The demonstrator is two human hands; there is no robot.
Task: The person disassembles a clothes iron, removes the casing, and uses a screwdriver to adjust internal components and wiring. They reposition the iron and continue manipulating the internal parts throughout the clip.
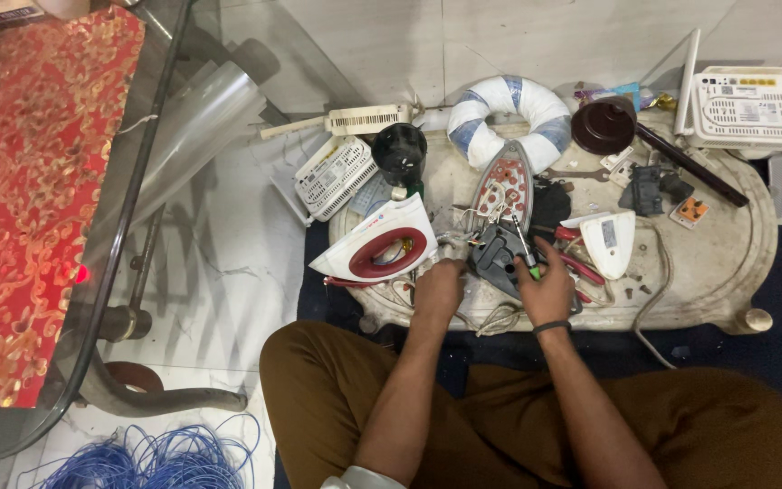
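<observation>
- Gripping a slim green-handled metal screwdriver [524, 246], the right hand [547, 292] is pointing its shaft up and away; its long axis is tilting slightly left
- Resting on a dark angular plastic iron part [497, 258], on the pale worn board [726, 263], the left hand [438, 285] is curling loosely beside tangled wires

The person sits cross-legged, knees spread wide to either side, with both bare forearms reaching forward from the lower middle of the view and running nearly side by side. The left hand [439, 282] lies palm down, its fingers curled forward and pressed at the near edge. The right hand [547, 288], a dark band round its wrist, is closed in a fist with the thumb up, just beside the left.
</observation>
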